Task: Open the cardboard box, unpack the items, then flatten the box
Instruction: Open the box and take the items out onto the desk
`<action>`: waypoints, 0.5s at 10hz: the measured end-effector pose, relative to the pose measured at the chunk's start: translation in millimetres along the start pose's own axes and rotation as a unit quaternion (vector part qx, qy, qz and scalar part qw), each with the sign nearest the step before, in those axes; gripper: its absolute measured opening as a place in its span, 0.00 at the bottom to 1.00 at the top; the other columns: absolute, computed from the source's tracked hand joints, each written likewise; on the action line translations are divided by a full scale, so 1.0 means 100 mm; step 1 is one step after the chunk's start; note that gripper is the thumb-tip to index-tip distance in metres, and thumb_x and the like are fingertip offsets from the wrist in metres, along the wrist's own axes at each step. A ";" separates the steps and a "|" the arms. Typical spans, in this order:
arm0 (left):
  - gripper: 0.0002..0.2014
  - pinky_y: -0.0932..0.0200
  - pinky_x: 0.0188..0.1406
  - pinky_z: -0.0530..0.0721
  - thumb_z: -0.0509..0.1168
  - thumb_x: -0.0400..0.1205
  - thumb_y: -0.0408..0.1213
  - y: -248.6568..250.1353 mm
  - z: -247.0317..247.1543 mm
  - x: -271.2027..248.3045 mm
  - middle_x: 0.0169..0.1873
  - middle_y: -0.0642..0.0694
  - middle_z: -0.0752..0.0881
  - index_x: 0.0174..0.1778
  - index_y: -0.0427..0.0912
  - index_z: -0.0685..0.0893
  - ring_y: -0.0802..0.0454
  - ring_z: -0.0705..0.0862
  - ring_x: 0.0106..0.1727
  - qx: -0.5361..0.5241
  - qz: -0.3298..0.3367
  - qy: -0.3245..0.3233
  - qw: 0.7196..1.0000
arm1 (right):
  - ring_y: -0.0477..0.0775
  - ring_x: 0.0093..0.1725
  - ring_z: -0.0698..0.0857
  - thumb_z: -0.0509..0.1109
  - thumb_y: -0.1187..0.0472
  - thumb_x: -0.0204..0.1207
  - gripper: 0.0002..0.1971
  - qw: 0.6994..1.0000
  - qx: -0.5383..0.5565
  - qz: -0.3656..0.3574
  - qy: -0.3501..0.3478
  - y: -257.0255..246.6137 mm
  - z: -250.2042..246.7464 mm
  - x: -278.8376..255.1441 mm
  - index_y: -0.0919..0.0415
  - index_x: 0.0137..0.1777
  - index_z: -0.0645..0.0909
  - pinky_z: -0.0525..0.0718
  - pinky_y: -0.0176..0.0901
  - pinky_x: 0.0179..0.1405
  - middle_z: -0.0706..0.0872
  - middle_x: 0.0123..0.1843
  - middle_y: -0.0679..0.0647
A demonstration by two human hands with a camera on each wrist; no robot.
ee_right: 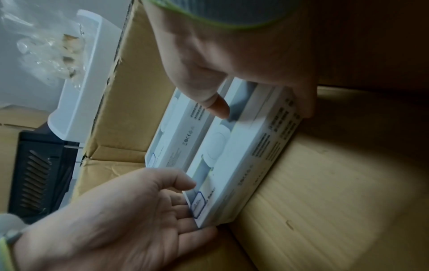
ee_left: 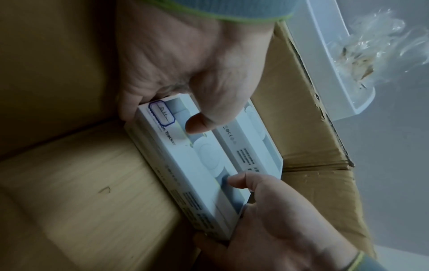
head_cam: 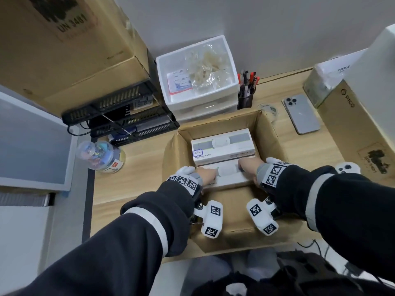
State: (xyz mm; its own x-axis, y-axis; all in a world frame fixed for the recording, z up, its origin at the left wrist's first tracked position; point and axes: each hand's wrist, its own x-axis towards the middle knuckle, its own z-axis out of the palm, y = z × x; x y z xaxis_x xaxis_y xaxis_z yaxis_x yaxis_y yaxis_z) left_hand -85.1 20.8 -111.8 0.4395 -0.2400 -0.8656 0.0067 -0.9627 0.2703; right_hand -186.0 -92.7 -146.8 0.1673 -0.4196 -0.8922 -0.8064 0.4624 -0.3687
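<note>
The open cardboard box [head_cam: 271,133] stands on the wooden desk, flaps up. Two white tracker boxes lie inside it. The far white box [head_cam: 222,146] lies flat against the back wall. The near white box [head_cam: 228,178] is held at both ends. My left hand [head_cam: 210,176] grips its left end, thumb on top [ee_left: 197,124] and fingers curled round the end. My right hand [head_cam: 245,167] grips the right end the same way, thumb [ee_right: 218,108] on the top face. The near box [ee_left: 204,170] rests against the carton's front wall [ee_right: 325,183].
Behind the carton stand a white plastic drawer unit [head_cam: 196,103] and a pen cup [head_cam: 245,99]. To its right lie a grey phone [head_cam: 301,114], a brown PICO carton [head_cam: 352,129] and a white controller [head_cam: 347,168]; to its left, black wire trays [head_cam: 119,116] and a clear jar [head_cam: 100,157].
</note>
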 end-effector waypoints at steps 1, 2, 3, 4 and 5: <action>0.08 0.41 0.71 0.81 0.61 0.84 0.34 0.02 -0.01 -0.05 0.61 0.32 0.81 0.55 0.34 0.76 0.33 0.80 0.65 -0.042 -0.034 -0.005 0.999 | 0.54 0.64 0.68 0.56 0.66 0.83 0.13 0.999 -0.039 0.011 -0.030 0.04 -0.01 -0.02 0.63 0.67 0.67 0.65 0.40 0.62 0.70 0.64 0.55; 0.07 0.47 0.69 0.80 0.61 0.85 0.32 0.11 -0.04 -0.20 0.47 0.39 0.76 0.41 0.39 0.74 0.43 0.78 0.49 -0.047 -0.022 -0.039 0.998 | 0.55 0.58 0.69 0.57 0.66 0.83 0.18 0.999 -0.050 0.000 -0.019 -0.02 -0.04 -0.33 0.62 0.72 0.70 0.66 0.40 0.57 0.69 0.60 0.56; 0.05 0.44 0.56 0.83 0.65 0.80 0.33 0.18 -0.12 -0.38 0.41 0.43 0.75 0.42 0.42 0.75 0.48 0.75 0.37 -0.061 -0.025 -0.067 0.996 | 0.58 0.49 0.78 0.62 0.64 0.77 0.20 0.996 -0.084 -0.012 -0.012 -0.03 -0.13 -0.52 0.66 0.69 0.75 0.76 0.43 0.47 0.78 0.53 0.57; 0.19 0.47 0.55 0.83 0.66 0.69 0.36 0.25 -0.29 -0.56 0.52 0.41 0.80 0.56 0.40 0.75 0.43 0.82 0.49 -0.094 -0.038 -0.069 0.992 | 0.59 0.39 0.85 0.63 0.59 0.74 0.16 0.996 -0.078 0.018 -0.049 -0.11 -0.32 -0.86 0.61 0.61 0.77 0.83 0.43 0.38 0.87 0.44 0.58; 0.35 0.37 0.56 0.83 0.69 0.59 0.40 0.38 -0.53 -0.78 0.64 0.37 0.81 0.65 0.42 0.75 0.36 0.84 0.58 -0.088 -0.029 -0.068 0.993 | 0.60 0.47 0.91 0.67 0.51 0.72 0.17 0.991 -0.111 0.026 -0.066 -0.26 -0.56 -1.15 0.58 0.57 0.78 0.87 0.54 0.58 0.93 0.44 0.59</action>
State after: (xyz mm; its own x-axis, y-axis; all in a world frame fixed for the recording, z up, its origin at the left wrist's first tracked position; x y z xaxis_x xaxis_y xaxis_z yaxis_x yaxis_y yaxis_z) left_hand -71.7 9.4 -12.0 0.3090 -0.2105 -0.9275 0.1913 -0.9415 0.2774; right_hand -216.3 -100.3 -20.0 0.1833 -0.2874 -0.9401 -0.9182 0.2916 -0.2682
